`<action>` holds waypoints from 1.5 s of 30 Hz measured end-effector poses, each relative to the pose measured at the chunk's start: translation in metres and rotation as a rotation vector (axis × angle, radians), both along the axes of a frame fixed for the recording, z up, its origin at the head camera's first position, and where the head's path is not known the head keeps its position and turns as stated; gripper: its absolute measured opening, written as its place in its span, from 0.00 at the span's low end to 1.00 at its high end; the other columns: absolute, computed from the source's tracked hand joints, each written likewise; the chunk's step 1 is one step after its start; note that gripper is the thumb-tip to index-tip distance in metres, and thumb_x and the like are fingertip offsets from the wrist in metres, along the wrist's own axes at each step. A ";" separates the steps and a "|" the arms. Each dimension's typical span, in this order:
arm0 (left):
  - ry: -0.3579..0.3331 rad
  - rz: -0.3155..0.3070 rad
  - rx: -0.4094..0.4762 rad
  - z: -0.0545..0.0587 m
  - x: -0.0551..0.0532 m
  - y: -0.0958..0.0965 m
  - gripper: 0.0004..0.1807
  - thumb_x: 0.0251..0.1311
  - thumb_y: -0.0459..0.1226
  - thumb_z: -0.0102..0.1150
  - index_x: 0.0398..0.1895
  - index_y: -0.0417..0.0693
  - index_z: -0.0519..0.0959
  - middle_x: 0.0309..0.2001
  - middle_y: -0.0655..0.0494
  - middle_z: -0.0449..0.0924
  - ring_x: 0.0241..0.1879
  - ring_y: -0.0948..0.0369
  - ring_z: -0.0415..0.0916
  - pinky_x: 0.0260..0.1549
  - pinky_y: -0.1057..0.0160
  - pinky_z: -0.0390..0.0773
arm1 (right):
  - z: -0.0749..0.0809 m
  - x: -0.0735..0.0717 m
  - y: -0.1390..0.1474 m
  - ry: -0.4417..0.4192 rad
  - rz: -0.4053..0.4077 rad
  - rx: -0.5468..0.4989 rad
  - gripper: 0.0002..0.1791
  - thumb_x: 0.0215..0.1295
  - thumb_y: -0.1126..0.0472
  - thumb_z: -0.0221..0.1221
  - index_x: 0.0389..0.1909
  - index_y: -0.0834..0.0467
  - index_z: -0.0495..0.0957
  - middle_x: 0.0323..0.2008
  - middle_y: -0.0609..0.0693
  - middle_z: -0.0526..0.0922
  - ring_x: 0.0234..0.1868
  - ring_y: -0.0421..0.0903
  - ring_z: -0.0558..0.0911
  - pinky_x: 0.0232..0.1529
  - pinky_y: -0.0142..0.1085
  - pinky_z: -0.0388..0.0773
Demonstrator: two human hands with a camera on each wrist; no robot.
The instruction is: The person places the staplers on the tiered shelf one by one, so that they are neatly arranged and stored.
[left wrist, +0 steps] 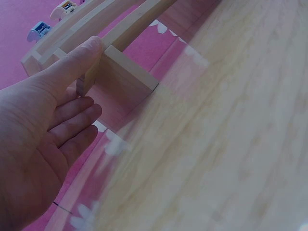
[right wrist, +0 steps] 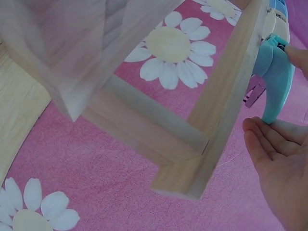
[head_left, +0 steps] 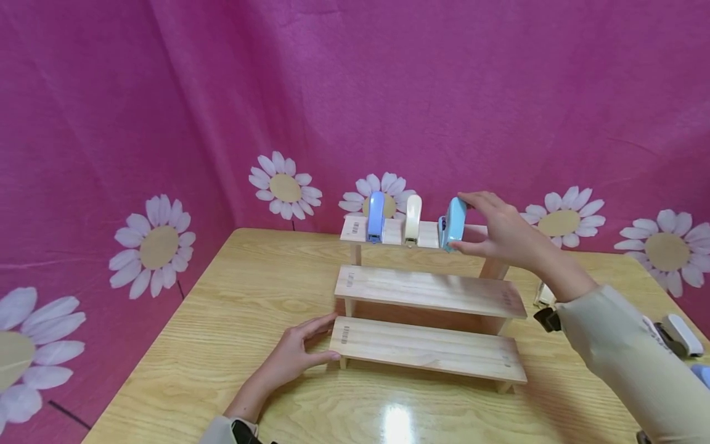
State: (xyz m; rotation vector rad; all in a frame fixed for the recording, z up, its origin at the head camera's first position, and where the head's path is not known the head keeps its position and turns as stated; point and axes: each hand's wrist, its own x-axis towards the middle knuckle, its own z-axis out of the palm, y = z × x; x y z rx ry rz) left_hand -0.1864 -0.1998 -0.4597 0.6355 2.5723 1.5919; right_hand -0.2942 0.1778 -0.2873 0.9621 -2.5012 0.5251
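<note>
A three-tier wooden display rack (head_left: 427, 348) stands on the table. On its top tier, a blue stapler (head_left: 375, 216) and a cream stapler (head_left: 413, 219) stand side by side. To their right is a light blue stapler (head_left: 455, 223), tilted, at the top board. My right hand (head_left: 501, 231) pinches this stapler between thumb and fingers; in the right wrist view its turquoise handle (right wrist: 280, 79) spans from thumb to fingertips. My left hand (head_left: 294, 351) holds the left end of the lowest tier, thumb at the front corner and fingers at the back. The left wrist view shows the thumb (left wrist: 89, 50) against the wood.
At the table's right side lie more staplers, including a white one (head_left: 685, 335) and a cream one (head_left: 545, 296), partly hidden by the right arm. A blue item (head_left: 701, 373) shows at the right edge. Behind the wooden table (head_left: 222, 296) hangs a pink flowered cloth (head_left: 444, 92).
</note>
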 end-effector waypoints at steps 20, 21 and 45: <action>-0.004 -0.009 0.008 0.000 0.001 0.005 0.40 0.54 0.42 0.70 0.69 0.38 0.67 0.66 0.40 0.72 0.62 0.46 0.75 0.64 0.53 0.75 | 0.005 0.008 0.011 -0.129 -0.073 -0.009 0.48 0.51 0.52 0.73 0.71 0.61 0.62 0.66 0.63 0.69 0.65 0.63 0.71 0.63 0.66 0.70; -0.004 -0.010 0.005 0.000 0.001 0.005 0.40 0.54 0.43 0.70 0.69 0.39 0.67 0.66 0.40 0.72 0.62 0.46 0.75 0.64 0.53 0.75 | 0.005 0.009 0.015 -0.133 -0.081 -0.014 0.48 0.51 0.52 0.73 0.71 0.62 0.62 0.66 0.63 0.69 0.65 0.63 0.71 0.63 0.66 0.70; 0.037 -0.005 -0.003 -0.001 -0.001 0.000 0.40 0.53 0.41 0.71 0.68 0.36 0.67 0.65 0.39 0.73 0.60 0.46 0.76 0.62 0.54 0.77 | -0.057 0.044 0.146 -0.054 -0.203 0.087 0.45 0.43 0.55 0.77 0.63 0.65 0.70 0.57 0.65 0.77 0.53 0.63 0.78 0.45 0.60 0.76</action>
